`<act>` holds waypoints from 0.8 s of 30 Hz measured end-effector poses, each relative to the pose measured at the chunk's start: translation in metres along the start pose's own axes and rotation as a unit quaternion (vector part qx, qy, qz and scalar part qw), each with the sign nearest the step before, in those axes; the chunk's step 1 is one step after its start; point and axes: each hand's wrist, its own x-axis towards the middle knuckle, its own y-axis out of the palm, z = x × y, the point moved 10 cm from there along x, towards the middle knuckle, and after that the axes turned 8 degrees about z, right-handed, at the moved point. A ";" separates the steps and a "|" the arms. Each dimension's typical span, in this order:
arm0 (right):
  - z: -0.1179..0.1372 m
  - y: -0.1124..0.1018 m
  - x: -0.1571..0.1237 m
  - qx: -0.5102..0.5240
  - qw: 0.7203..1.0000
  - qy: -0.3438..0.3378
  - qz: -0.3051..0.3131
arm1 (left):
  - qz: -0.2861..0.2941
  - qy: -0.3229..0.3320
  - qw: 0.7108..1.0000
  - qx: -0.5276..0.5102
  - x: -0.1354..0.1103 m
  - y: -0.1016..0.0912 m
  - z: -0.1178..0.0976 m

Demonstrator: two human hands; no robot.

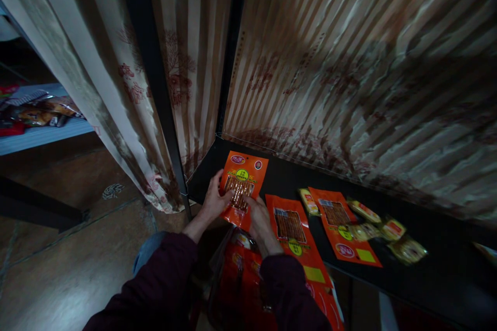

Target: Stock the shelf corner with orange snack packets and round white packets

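- The left hand [214, 197] grasps the left edge of an orange snack packet [257, 166], and the right hand [259, 220] grasps its lower right side; both thumbs lie on the front, over the clear window.
- The packet is at the left end of the black shelf [277, 170]; whether it touches the surface, I cannot tell.
- For good handling, pinch mainly by the borders and keep the thumbs light, since the brown sticks inside could well snap.
- Keeping the sheet level and the right wrist high should avoid nudging the second orange packet [290, 225] just beside it.
- Most fingers are hidden behind the held packet, so how firmly they press is unclear.
- The smaller lettering is illegible.
- Below, the orange packets [243, 274] between the forearms are dim, partly covered by the right sleeve [289, 289].
- The shelf's right end fades into darkness.
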 end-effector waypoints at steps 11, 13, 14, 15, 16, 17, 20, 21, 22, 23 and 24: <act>-0.021 -0.008 0.026 0.012 0.999 -0.005 -0.053 | -0.021 -0.111 0.991 0.074 0.015 -0.017 0.033; -0.019 -0.008 0.034 -0.009 0.998 -0.012 -0.059 | -0.014 -0.098 0.991 0.093 0.024 -0.017 0.030; -0.018 -0.008 0.038 -0.020 0.998 -0.016 -0.060 | -0.011 -0.087 0.990 0.111 0.029 -0.017 0.028; -0.017 -0.007 0.042 -0.031 0.997 -0.019 -0.061 | -0.012 -0.075 0.988 0.133 0.033 -0.017 0.024; -0.015 -0.007 0.047 -0.041 0.997 -0.023 -0.064 | -0.017 -0.064 0.986 0.155 0.038 -0.018 0.020; -0.014 -0.006 0.051 -0.047 0.996 -0.027 -0.067 | -0.024 -0.055 0.982 0.177 0.042 -0.019 0.016; -0.013 -0.003 0.064 -0.041 0.996 -0.033 -0.068 | -0.050 -0.039 0.972 0.226 0.053 -0.022 0.007; -0.013 -0.001 0.068 -0.035 0.997 -0.033 -0.065 | -0.056 -0.039 0.970 0.234 0.056 -0.022 0.006; -0.013 0.001 0.072 -0.031 0.997 -0.033 -0.061 | -0.061 -0.041 0.968 0.239 0.058 -0.022 0.005; -0.013 0.002 0.076 -0.033 0.997 -0.033 -0.058 | -0.064 -0.043 0.967 0.241 0.060 -0.022 0.005; -0.013 0.002 0.079 -0.039 0.997 -0.035 -0.058 | -0.068 -0.045 0.967 0.240 0.062 -0.022 0.006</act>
